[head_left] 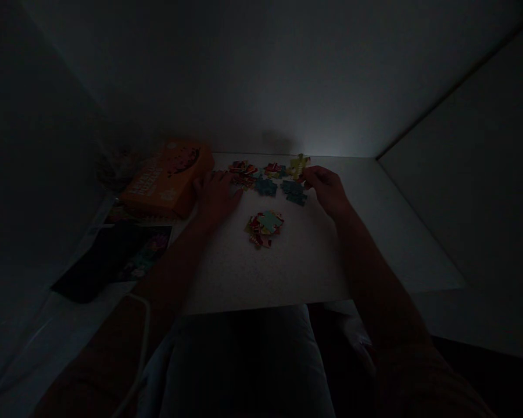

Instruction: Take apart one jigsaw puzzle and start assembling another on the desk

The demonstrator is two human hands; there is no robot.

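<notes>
Taking the mixed pile [265,227] of puzzle pieces as the landmark, the person's right grip [326,187] is hovering beyond it and to its right, with thumb and fingers drawing together at the edge of the yellow pieces [298,165]. Dim light is hiding the contact, so whether this grip is pinching a piece or only touching it, I cannot tell. The left grip [218,194] is lying open, fingers spread, beyond the pile and to its left, apparently holding nothing. It is resting just beside the orange box [169,174], farther left of the pile.

Directly beyond the pile, one teal cluster [265,186] is lying on the bench [244,284]; another teal cluster [293,190] is sitting beyond it and slightly right. Red-patterned pieces [243,168] are lying farther beyond and to its left.

The step in hand seems to be placing or picking out a piece at the yellow group, while the mixed pile is standing apart, not yet divided. The next move is probably calling for a light fingertip pinch or a clean release there, without dragging the neighbouring teal pieces toward the pile.
</notes>
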